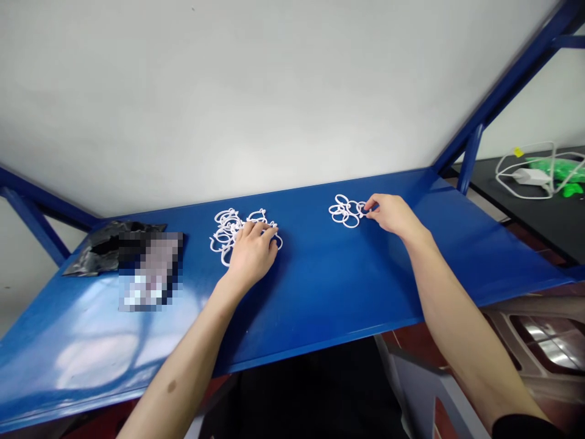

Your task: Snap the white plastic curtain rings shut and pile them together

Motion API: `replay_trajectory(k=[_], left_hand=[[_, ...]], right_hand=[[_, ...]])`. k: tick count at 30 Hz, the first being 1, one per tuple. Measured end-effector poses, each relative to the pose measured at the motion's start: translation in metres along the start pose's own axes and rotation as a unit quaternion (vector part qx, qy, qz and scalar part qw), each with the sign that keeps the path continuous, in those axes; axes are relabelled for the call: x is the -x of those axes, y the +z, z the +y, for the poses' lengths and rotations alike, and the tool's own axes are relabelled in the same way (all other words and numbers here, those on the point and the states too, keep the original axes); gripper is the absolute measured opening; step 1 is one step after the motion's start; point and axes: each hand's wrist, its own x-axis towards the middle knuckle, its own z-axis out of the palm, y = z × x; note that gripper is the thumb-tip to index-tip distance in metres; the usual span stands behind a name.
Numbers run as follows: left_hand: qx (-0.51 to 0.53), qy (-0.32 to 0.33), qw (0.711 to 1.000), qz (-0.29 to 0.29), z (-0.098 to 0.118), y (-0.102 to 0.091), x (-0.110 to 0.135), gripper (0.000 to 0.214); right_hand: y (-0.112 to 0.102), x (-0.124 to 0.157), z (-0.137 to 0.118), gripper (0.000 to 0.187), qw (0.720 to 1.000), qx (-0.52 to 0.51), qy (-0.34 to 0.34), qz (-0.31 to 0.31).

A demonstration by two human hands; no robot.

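Wall point(274, 91), matt and pale, is standing behind; blue frame point(503, 87) is slanting up at two o'clock. Table point(320, 292): smooth, glossy, blue, its straight front edge running along six o'clock. Larger heap point(234, 227): thin white rings with small knobs, overlapping, lying at eleven o'clock. Smaller heap point(346, 211): same rings, lying at one o'clock, near the back edge. Blue surface is spanning the gap between heaps and reaching down to the front edge. Bag point(100, 250): black, crinkled, lying at ten o'clock beside a pixelated item point(158, 262). Black desk point(543, 213), at two o'clock, is bearing a white charger point(532, 177). Left hand point(252, 250): resting palm-down over the larger heap, fingers bending, slightly spread; grip cannot be told. Right hand point(388, 212): thumb and forefinger narrowing at the smaller heap's three-o'clock ring; whether pinching it cannot be told.
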Motion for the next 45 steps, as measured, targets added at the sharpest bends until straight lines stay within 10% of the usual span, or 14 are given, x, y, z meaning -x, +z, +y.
replay_trajectory(k=[9, 13, 18, 29, 40, 45], left_hand=[[0.040, -0.030, 0.999, 0.014, 0.000, 0.001, -0.005, 0.025], [0.079, -0.020, 0.994, 0.073, 0.006, -0.001, -0.004, 0.021], [0.152, 0.013, 0.981, 0.120, 0.019, -0.002, -0.002, 0.017], [0.482, -0.168, 0.860, 0.018, 0.037, -0.016, 0.000, 0.021], [0.433, -0.101, 0.894, 0.053, 0.047, -0.005, 0.010, 0.016], [0.346, -0.041, 0.936, 0.041, 0.043, -0.001, 0.005, 0.020]], right_hand=[[0.011, 0.020, -0.042, 0.018, 0.978, -0.044, -0.125, 0.160], [0.039, 0.046, -0.084, 0.015, 0.945, -0.145, -0.289, 0.051], [0.063, 0.070, -0.110, 0.021, 0.918, -0.241, -0.307, -0.068], [0.061, 0.068, -0.105, 0.007, 0.880, -0.374, -0.293, -0.019], [0.061, 0.071, -0.094, 0.020, 0.885, -0.243, -0.398, 0.007], [0.060, 0.066, -0.099, 0.015, 0.919, -0.211, -0.330, -0.038]])
